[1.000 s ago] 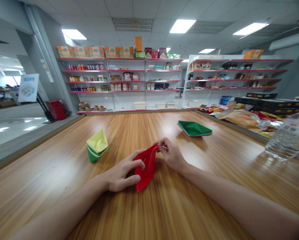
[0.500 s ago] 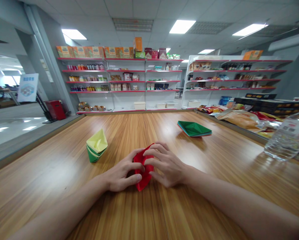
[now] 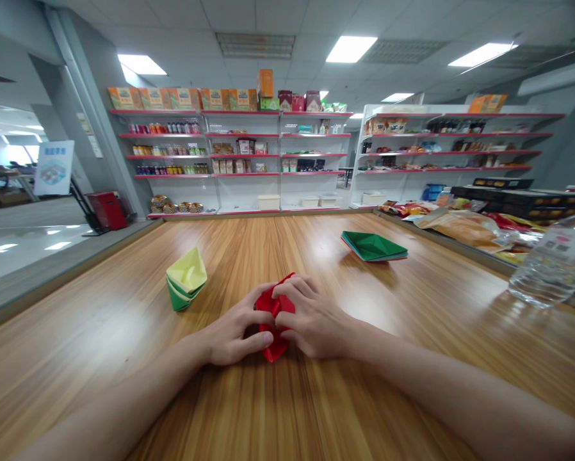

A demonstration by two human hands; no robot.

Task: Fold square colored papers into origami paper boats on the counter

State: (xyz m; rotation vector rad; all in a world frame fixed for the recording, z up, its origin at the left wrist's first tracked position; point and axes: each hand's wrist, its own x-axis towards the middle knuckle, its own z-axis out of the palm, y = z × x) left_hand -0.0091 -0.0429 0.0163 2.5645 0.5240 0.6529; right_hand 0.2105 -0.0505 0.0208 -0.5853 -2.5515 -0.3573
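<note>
Between my hands, on the wooden table (image 3: 249, 410), is a folded red paper boat (image 3: 278, 349). My left hand (image 3: 237, 326) grips its left side, with the thumb near the close end and a finger reaching into the fold. From the right, my right hand (image 3: 316, 320) bends its fingers over the opposite side and into the middle; its fingertips partly hide the paper. Off to the left stands a yellow and green folded paper boat (image 3: 186, 282). Farther back on the right lies a stack of paper boats (image 3: 374, 246), green on top with other colours below.
A clear plastic bottle (image 3: 544, 269) stands at the right edge. Packaged snacks (image 3: 465, 227) and black boxes (image 3: 522, 202) lie beyond the table's right rim. Shelves of goods (image 3: 244, 144) line the back, and a sign (image 3: 53, 168) stands at the left.
My right hand has shifted slightly left, its fingers closing in on the middle of the red paper. The red paper looks a little narrower. The other paper boats have not moved.
</note>
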